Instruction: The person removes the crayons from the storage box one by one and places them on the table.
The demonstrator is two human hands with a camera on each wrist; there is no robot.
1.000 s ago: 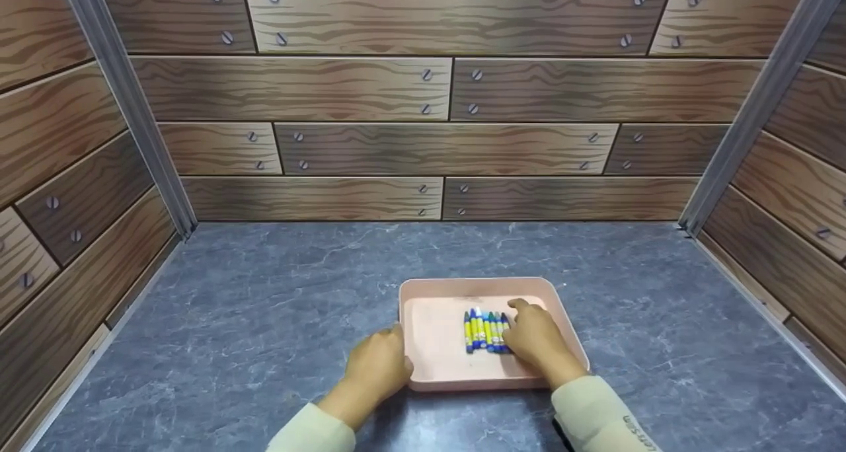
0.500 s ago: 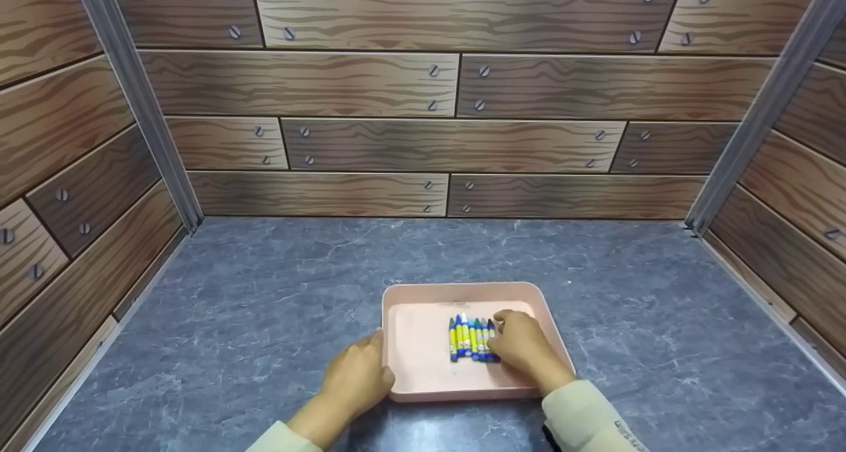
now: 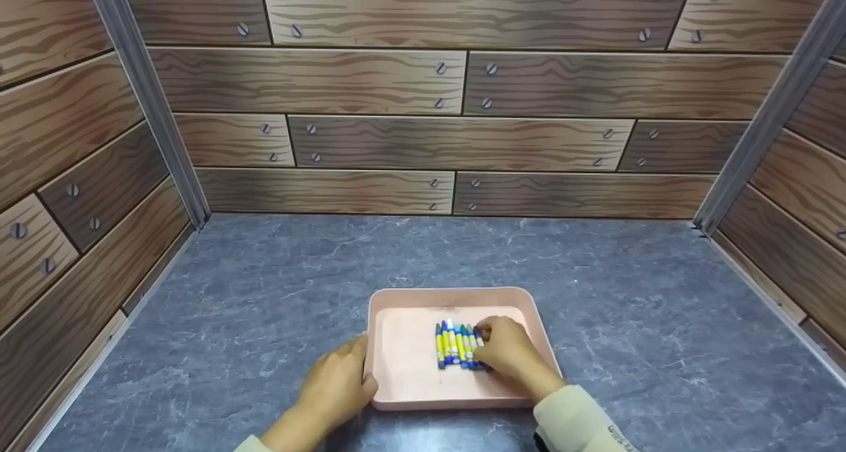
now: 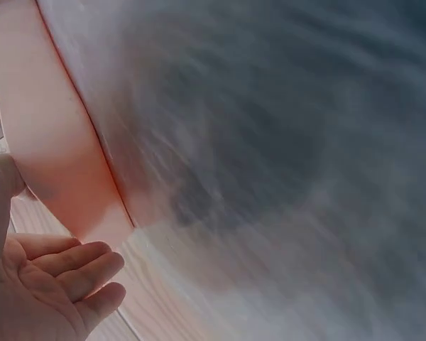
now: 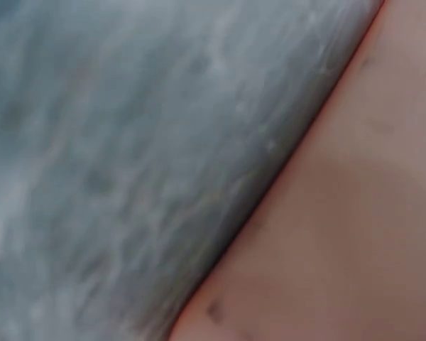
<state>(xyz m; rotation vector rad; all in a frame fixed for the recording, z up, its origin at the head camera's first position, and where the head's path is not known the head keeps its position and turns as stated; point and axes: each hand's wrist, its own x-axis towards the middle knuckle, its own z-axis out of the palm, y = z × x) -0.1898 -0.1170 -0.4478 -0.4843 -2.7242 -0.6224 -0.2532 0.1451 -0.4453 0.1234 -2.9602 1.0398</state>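
Note:
A shallow pink tray (image 3: 405, 389) lies on the dark marbled table, with several crayons (image 3: 456, 346) side by side near its middle. Most have yellow wrappers with blue ends. My left hand (image 3: 337, 379) grips the tray's near left corner, fingers along the outer side wall and thumb at the front. The left wrist view shows the left hand's fingers (image 4: 89, 273) bent against the tray wall (image 4: 60, 135). Over the tray's right part, my right hand (image 3: 512, 353) curls its fingers at the rightmost crayon, partly covering it. Only tray wall (image 5: 326, 234) and table appear in the right wrist view.
The marbled table (image 3: 277, 273) stretches behind and to both sides of the tray. A wood-patterned back wall (image 3: 377, 141) and two side walls enclose it, with grey metal posts at the corners.
The tray, crayons and both hands have shifted left and closer to the person. My right index finger, stretched out before, is now bent in toward the row's right end. The head view has turned slightly.

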